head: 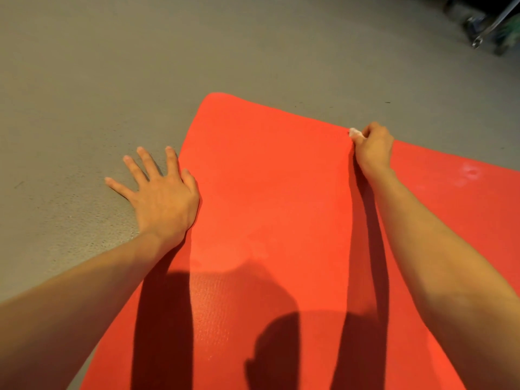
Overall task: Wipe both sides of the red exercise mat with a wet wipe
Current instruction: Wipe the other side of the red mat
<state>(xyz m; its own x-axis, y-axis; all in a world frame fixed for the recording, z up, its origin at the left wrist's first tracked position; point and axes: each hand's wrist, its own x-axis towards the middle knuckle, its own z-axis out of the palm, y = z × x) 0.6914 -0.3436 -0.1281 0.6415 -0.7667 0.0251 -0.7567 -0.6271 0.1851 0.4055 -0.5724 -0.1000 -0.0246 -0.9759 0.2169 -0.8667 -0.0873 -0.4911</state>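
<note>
Head view: right hand [374, 149] works a wet wipe [355, 132] at the far edge of the red exercise mat [267, 192].
Left hand [160, 192] has its fingers spread flat on the grey floor [84, 80], thumb side touching the mat's edge, bracing. Right-hand fingers are curled, pinching the bunched wipe, which pokes out just beyond them. The mat lies flat between and under both hands. To do this well, probably: flatten the wipe, make overlapping strokes, pin the mat with the left hand, and cover the pale smudge [470, 173] to the right of the right fingers.
</note>
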